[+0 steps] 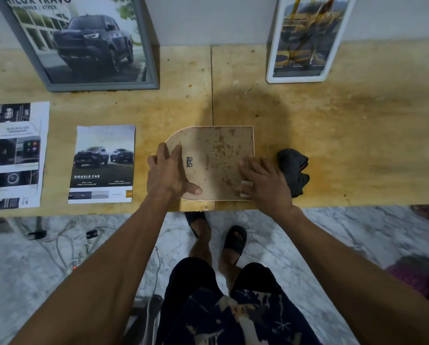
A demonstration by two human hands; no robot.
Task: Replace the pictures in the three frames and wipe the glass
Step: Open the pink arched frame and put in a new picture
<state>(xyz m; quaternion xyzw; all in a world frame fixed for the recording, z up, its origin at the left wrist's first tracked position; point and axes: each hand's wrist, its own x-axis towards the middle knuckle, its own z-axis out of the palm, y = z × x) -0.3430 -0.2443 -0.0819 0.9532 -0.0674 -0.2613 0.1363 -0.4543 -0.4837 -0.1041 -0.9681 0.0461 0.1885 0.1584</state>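
A small picture frame (216,155) lies face down near the table's front edge, its stained brown backing board up, one end rounded. My left hand (167,170) rests on the rounded left end with fingers spread and the thumb along the near edge. My right hand (263,180) lies flat on the right end, over a small pale tab. A dark cloth (294,170) lies bunched just right of the frame. A grey frame (89,43) with a dark pickup picture and a white frame (308,38) with a yellow vehicle picture lean against the wall.
Two loose printed pictures lie left of the frame: a "Double Cab" sheet (102,164) and a larger brochure page (12,155). The wooden table (345,120) has a seam down the middle. Cables (66,240) trail on the marble floor below.
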